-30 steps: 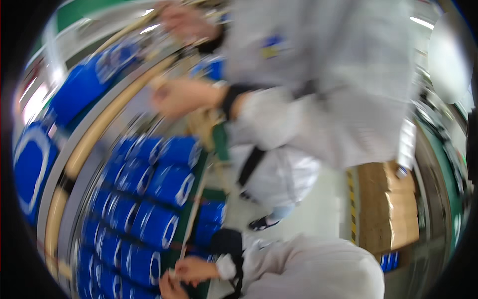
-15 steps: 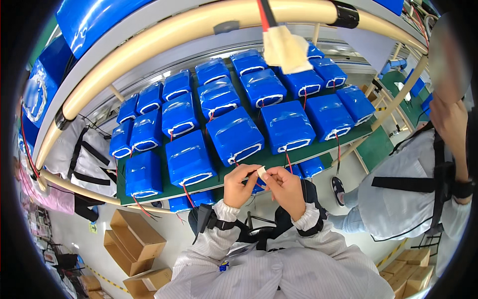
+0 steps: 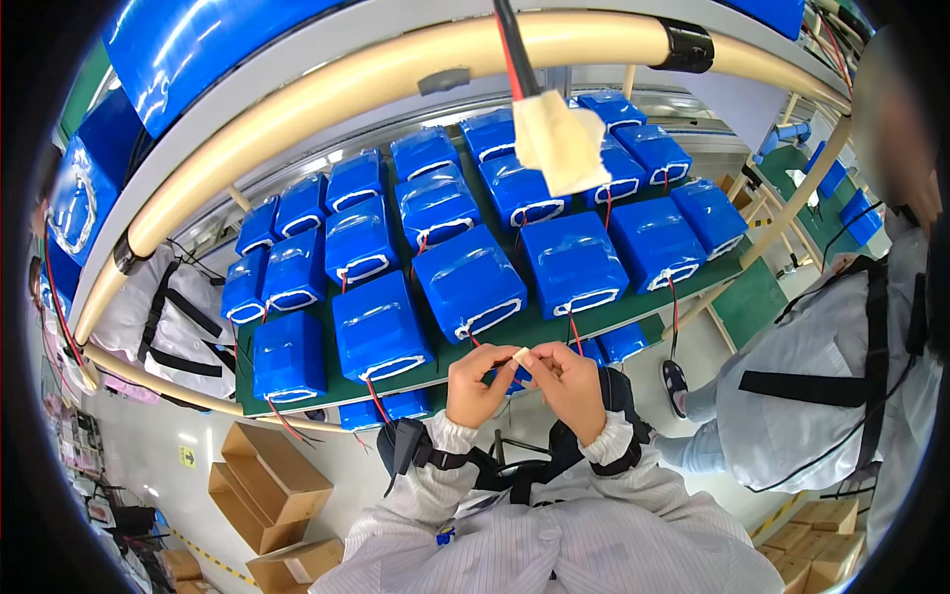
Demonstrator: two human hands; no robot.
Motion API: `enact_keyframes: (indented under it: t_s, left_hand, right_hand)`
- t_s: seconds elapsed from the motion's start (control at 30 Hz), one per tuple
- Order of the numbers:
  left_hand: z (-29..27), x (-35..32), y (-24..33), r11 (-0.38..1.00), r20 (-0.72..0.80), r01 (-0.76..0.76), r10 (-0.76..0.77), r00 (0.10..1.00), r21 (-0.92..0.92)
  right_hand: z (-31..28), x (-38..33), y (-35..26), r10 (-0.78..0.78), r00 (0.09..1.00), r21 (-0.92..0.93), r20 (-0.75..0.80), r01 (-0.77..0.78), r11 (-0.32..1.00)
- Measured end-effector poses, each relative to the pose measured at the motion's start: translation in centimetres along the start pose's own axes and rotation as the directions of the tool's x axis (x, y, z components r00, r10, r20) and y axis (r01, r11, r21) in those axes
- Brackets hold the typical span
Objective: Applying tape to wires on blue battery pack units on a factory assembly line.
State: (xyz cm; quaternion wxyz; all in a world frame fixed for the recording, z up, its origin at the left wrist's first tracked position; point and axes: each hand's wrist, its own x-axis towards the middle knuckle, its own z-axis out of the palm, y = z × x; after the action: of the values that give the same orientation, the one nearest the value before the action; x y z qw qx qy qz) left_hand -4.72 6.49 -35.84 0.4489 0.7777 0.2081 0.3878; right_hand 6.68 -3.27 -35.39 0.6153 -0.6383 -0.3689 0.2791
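Note:
My left hand [image 3: 477,386] and my right hand [image 3: 569,389] meet at the front edge of the shelf, fingertips pinched on a small piece of cream masking tape [image 3: 522,354]. Just behind them sits a blue-wrapped battery pack [image 3: 470,282] with a white-edged end. Its red lead runs down toward my fingers; whether the tape is around the wire ends, I cannot tell. To the right, another blue pack [image 3: 574,262] has a red lead hanging beside my right hand. Close to the camera dangles a red and black cable [image 3: 520,59], its end covered with a cream tape flap [image 3: 559,144].
Rows of blue packs stand on the green shelf [image 3: 341,391], more below it. A cream tube rail [image 3: 297,94] crosses above. A person [image 3: 811,386] stands close at right, another person [image 3: 183,317] beyond the left side. Open cardboard boxes [image 3: 282,475] lie on the floor.
My fingertips have come closer together over the tape, and less of it shows. The person at right has shifted, the raised hand now lower. The view has moved slightly.

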Motion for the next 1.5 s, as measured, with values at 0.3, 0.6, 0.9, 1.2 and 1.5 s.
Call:
enact_keyframes:
  t_s: [0.3, 0.6, 0.9, 1.2, 1.5]
  left_hand:
    - [0.1, 0.0, 0.0, 0.999, -0.003, 0.007, -0.007, 1.000, -0.031]
    - [-0.2, -0.1, 0.0, 0.998, 0.028, 0.026, -0.025, 0.999, -0.056]
    - [-0.8, -0.3, -0.3, 0.996, 0.064, -0.015, 0.020, 0.998, -0.086]
    - [-0.1, -0.7, -0.9, 0.992, 0.011, 0.045, -0.044, 0.999, -0.120]
    - [-0.3, -0.6, -0.8, 0.988, 0.029, 0.056, -0.052, 0.998, -0.141]
  right_hand:
    - [-0.2, 0.2, 0.5, -0.072, 0.997, -0.005, -0.008, 0.072, 0.997]
    - [-0.5, 0.1, 0.4, -0.090, 0.996, -0.066, 0.005, 0.090, 0.994]
    - [-0.5, 0.1, 0.6, -0.106, 0.993, -0.038, 0.058, 0.108, 0.993]
    - [-0.7, -0.4, -0.2, -0.100, 0.993, -0.066, 0.062, 0.104, 0.992]
    - [-0.5, -0.4, -0.1, -0.090, 0.994, -0.057, 0.060, 0.093, 0.994]
